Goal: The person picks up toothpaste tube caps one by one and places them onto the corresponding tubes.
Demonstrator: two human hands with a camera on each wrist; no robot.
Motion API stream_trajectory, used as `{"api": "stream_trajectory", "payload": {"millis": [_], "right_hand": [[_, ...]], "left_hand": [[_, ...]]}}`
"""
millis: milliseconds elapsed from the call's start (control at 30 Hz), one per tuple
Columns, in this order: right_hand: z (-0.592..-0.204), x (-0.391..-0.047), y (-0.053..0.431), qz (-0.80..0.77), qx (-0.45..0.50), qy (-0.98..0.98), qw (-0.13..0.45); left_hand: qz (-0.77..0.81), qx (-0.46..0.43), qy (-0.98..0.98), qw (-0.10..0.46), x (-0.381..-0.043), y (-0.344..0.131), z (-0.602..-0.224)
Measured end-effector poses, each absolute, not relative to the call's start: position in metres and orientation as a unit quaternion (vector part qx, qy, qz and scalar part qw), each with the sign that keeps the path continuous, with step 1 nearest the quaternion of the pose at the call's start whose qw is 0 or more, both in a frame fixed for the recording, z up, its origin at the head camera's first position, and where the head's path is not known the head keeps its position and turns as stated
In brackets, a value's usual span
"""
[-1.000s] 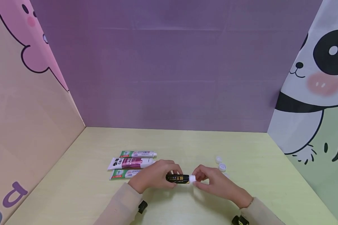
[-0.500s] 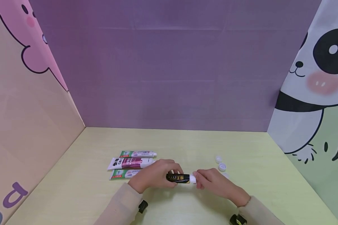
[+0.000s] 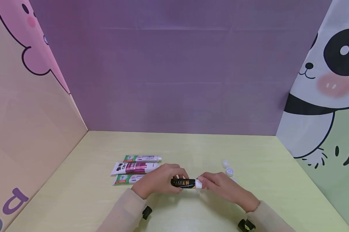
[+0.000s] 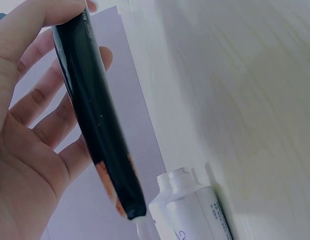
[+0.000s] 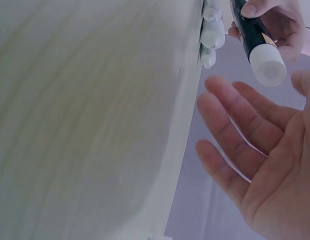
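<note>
Pale table (image 3: 70, 193) spans the lower frame; at bottom centre I see the left hand (image 3: 161, 181) pinching a black tube (image 3: 183, 183), its white cap (image 3: 198, 184) facing right, the right hand (image 3: 225, 188) just beside it, fingers apart; farther, three tubes (image 3: 140, 168) lower left of centre, loose caps (image 3: 229, 172) lower right, then purple wall (image 3: 174, 71)

Left hand (image 3: 159, 181) grips; right hand (image 3: 225, 189) apparently relaxed, fingers (image 5: 232, 137) spread.

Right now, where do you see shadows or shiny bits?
Head view: soft shadows on the table, faint pale lines across the purple backdrop; left wrist view: dull sheen along the black tube, soft shadow beyond; right wrist view: broad, soft-edged shadow over the table.
</note>
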State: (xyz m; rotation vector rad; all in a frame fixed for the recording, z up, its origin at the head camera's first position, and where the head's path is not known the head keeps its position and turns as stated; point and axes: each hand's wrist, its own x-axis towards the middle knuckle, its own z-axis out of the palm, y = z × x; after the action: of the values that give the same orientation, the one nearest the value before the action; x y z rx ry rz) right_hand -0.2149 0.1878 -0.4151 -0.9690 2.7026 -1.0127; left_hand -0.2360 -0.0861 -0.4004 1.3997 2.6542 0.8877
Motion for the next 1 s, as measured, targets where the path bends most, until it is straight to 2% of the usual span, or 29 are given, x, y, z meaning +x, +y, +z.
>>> {"api": "stream_trajectory", "payload": {"millis": [233,567,1000], "right_hand": [[-0.417,-0.211,0.188,-0.369,-0.311,0.875,0.038],[-0.422,-0.211,0.186,-0.367,-0.374,0.85,-0.046],[-0.425,-0.211,0.185,-0.365,-0.395,0.842,-0.045]], "left_hand": [[0.277,0.456,0.846,-0.001,-0.237,-0.087,-0.399],[0.283,0.454,0.845,0.003,-0.237,-0.087,-0.399],[0.277,0.454,0.847,0.004,-0.236,-0.084,-0.398]]}}
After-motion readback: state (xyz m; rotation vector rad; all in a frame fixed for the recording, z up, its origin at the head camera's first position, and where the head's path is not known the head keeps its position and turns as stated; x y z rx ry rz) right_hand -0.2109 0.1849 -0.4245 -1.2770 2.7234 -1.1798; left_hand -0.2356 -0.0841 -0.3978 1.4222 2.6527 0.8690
